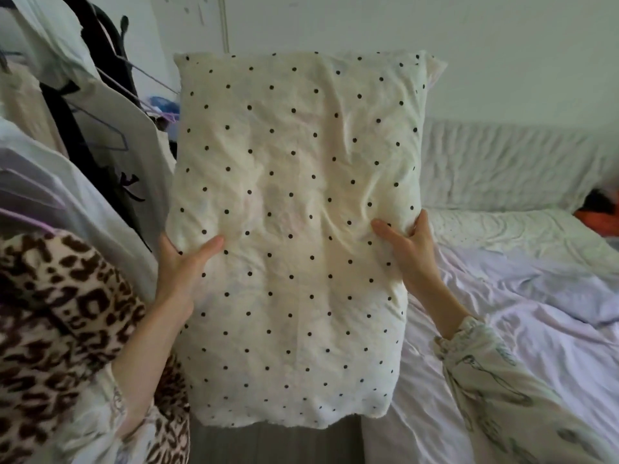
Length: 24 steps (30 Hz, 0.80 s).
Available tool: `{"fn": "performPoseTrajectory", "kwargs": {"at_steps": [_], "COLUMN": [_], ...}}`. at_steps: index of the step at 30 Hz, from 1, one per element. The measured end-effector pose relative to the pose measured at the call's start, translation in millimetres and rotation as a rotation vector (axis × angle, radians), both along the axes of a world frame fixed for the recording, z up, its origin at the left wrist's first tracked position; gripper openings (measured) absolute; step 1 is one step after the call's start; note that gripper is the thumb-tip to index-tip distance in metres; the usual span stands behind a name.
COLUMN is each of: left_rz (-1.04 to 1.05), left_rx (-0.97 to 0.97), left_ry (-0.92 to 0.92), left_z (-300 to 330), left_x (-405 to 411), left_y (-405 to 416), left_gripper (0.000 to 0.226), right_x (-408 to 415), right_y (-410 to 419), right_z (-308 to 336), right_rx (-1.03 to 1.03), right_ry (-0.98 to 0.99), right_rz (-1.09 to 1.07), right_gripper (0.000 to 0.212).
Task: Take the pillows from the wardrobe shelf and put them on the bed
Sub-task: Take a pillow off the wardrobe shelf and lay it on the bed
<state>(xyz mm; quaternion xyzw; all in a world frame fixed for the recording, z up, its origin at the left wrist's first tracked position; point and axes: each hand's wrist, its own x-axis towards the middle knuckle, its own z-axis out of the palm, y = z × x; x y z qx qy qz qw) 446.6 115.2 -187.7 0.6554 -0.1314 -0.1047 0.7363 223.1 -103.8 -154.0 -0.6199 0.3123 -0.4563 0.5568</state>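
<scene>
The pillow [294, 236] is held upright in the air, short of the bed [502, 313]. The left hand [181, 266] and right hand [410, 249] clamp opposite edges, thumbs in front; the fingers probably wrap behind, keeping it balanced for carrying.

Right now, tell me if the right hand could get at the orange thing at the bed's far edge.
Probably not as things stand: the right hand grips the polka-dot pillow, and the orange thing lies far across the bed. Nothing blocks the way; the hand is just occupied.
</scene>
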Motion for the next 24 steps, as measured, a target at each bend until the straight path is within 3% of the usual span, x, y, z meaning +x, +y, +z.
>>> {"fn": "performPoseTrajectory", "kwargs": {"at_steps": [12, 18, 24], "left_rz": [-0.089, -0.093, -0.141], "left_rx": [0.037, 0.037, 0.035], "left_ry": [0.003, -0.024, -0.032], "left_z": [3, 1, 18], "left_x": [152, 214, 263], "left_y": [-194, -316, -452], "left_gripper": [0.061, 0.071, 0.066], "right_x": [136, 196, 234], "right_y": [-174, -292, -416], "right_z": [-4, -16, 1], "right_rx": [0.035, 0.046, 0.069], "right_ry": [0.002, 0.008, -0.03], "right_rz": [-0.093, -0.103, -0.119], "right_gripper": [0.044, 0.041, 0.044]}}
